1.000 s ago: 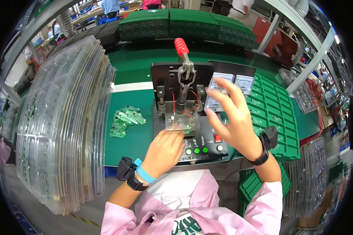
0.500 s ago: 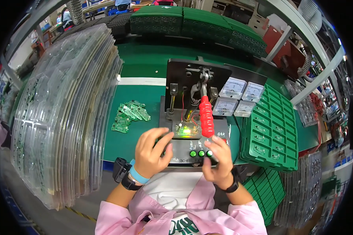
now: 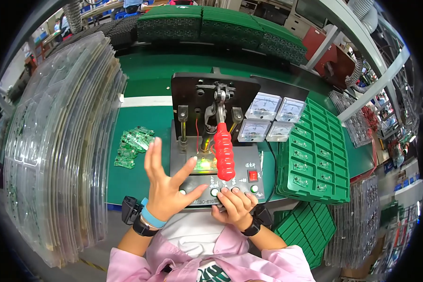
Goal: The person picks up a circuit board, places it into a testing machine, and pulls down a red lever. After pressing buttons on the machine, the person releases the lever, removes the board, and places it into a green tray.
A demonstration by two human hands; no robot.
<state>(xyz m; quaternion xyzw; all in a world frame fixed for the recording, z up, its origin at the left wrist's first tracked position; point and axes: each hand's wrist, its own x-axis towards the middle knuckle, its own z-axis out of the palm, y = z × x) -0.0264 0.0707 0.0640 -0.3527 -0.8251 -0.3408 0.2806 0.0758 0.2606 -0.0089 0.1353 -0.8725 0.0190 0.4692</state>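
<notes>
In front of me stands a black test fixture [image 3: 244,185] with its red-handled lever [image 3: 224,152] pointing down toward me. A small circuit board [image 3: 204,164] glows yellow-green under the fixture's press, partly hidden by the handle. My left hand [image 3: 167,183] is open, fingers spread, at the fixture's front left corner, its forefinger reaching close to the lit board. My right hand [image 3: 235,204] rests its bent fingertips on the row of buttons along the front panel, below the handle, thumb held apart; nothing is in it. A loose pile of green circuit boards [image 3: 135,143] lies left of the fixture.
A tall stack of clear plastic trays [image 3: 61,150] rises at the left. Right of the fixture are four panel meters [image 3: 264,106] and stacked green trays [image 3: 315,155] holding boards. More green trays [image 3: 169,21] line the back. A red switch [image 3: 253,176] sits on the panel.
The view has shifted right. My left hand has spread its fingers wider. My right hand has moved from beside the handle's end down onto the front buttons. The lever stays down.
</notes>
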